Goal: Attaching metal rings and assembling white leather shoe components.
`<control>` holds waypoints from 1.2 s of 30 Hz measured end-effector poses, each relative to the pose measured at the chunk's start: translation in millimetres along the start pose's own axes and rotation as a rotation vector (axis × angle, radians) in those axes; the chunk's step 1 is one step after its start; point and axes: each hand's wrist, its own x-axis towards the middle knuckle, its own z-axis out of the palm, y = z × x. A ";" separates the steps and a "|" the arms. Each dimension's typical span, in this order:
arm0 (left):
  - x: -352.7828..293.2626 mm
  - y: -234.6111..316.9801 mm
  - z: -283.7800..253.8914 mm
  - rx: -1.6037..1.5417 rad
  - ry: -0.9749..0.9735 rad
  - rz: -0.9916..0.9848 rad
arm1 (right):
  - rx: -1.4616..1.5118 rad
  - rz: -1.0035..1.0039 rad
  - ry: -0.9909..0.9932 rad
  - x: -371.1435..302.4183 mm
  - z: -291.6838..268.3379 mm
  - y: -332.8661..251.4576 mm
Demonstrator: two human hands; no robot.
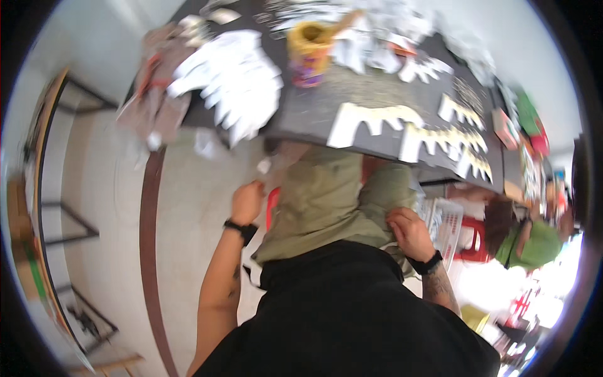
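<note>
My left hand [248, 201] hangs beside my left leg, next to the edge of a red stool [272, 207]. Its fingers are curled in, and whatever they may hold is hidden. On the other side, my right hand [409, 231] rests at my right thigh, its fingers bent and pinching the cloth of the green trousers [320, 195]. Both hands are below the dark table [295, 116]. White curved cut pieces with pale yellow toothed edges lie near its front, among them a long piece [370, 119] and another piece [440, 139].
A yellow-and-purple tub [309, 53] with a brush stands on the table beside a stack of white pieces [232, 78]. Brown cloth [160, 81] hangs over the left corner. At right are a white basket [447, 223] and a person in green [534, 244]. Metal-framed shelving [44, 176] stands left.
</note>
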 end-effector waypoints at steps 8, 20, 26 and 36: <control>-13.5 97.1 -75.2 -0.166 0.061 -0.028 | 0.002 0.227 0.104 -16.9 -39.8 20.6; 40.9 253.2 -111.5 -0.098 0.270 0.865 | 0.222 0.293 0.347 13.8 -117.9 21.7; 46.5 247.6 -111.9 -0.090 0.206 0.889 | -0.085 0.293 0.367 23.3 -165.0 44.2; 41.0 238.4 -90.0 -0.201 0.047 0.937 | -0.396 0.593 0.345 9.7 -260.1 68.8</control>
